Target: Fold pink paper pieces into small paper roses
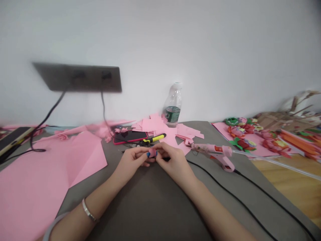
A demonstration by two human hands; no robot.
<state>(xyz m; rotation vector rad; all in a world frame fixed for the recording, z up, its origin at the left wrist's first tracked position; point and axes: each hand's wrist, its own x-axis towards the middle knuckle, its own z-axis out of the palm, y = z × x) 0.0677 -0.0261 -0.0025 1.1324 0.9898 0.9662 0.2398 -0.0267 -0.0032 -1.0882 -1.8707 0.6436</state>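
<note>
Both hands are close together above the middle of a grey table top (150, 204). The left hand (131, 162) and the right hand (173, 162) are curled in, not open. Their fingers pinch a small bit of pink paper (152, 153) between them. A tiny blue spot shows by the fingertips, but it is too small to tell what it is.

Past the hands is a messy heap of cut pink paper (152, 124). A phone in a red case (130, 136) and a yellow and black pen (154, 138) lie just in front of the heap, on the left. A clear plastic bottle (173, 103) stands behind it, near the white wall (200, 40).

To the right of the right hand lies a pink glue gun (213, 150), and a black cord (218, 187) runs along the table. Farther right, paper flowers (243, 134) sit on a pink sheet, above a wood floor (288, 180). To the left of the left hand lies a big pink paper sheet (50, 167).
</note>
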